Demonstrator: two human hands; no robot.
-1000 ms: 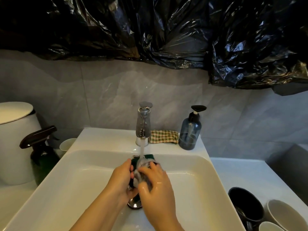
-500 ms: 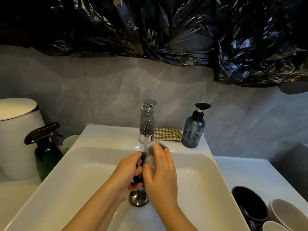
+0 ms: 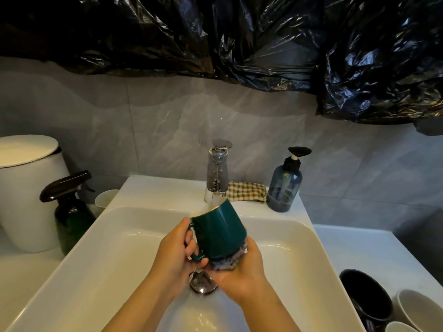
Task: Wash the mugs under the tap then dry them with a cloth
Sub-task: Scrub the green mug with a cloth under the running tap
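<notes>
A dark green mug (image 3: 219, 230) is held tilted over the white sink (image 3: 100, 240), its mouth turned up toward the chrome tap (image 3: 217, 174). My left hand (image 3: 176, 252) grips its handle. My right hand (image 3: 239, 271) cups the mug's base and presses a grey scrubbing cloth (image 3: 227, 261) against it. A checked cloth (image 3: 247, 191) lies on the sink ledge behind the tap. At the lower right stand a black mug (image 3: 365, 292) and two white mugs (image 3: 417, 310).
A blue soap dispenser (image 3: 285, 183) stands right of the tap. A dark spray bottle (image 3: 69, 212), a white cup (image 3: 106, 201) and a white lidded bin (image 3: 26, 190) stand to the left. Black plastic sheeting (image 3: 239, 37) hangs above. The drain (image 3: 202, 282) lies below my hands.
The mug has been lifted and turned so its green side shows. My right hand has moved from the mug's mouth down to its base with the scrubbing cloth.
</notes>
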